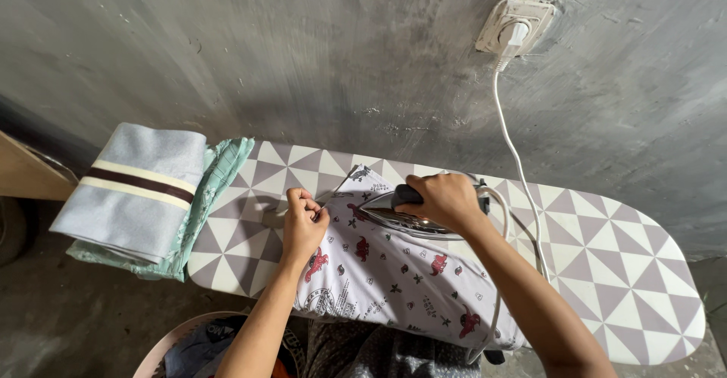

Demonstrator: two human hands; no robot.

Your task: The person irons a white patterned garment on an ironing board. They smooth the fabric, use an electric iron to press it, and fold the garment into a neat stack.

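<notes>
From the head camera, a white cotton garment printed with small red and dark dinosaurs [394,276] lies spread across the ironing board with its grey-and-white triangle-patterned cover [621,264]. The left hand [303,223] pinches the garment's upper edge, fingers closed on the cloth. The right hand [443,198] is wrapped tight around the dark handle of a silver electric iron [405,215], which rests flat on the garment near its top. The iron's white cord [511,143] runs up to a white wall socket [516,26]. At the board's left end sits a folded pale-blue cloth with a dark stripe [132,189] on a folded mint-green cloth [208,196].
</notes>
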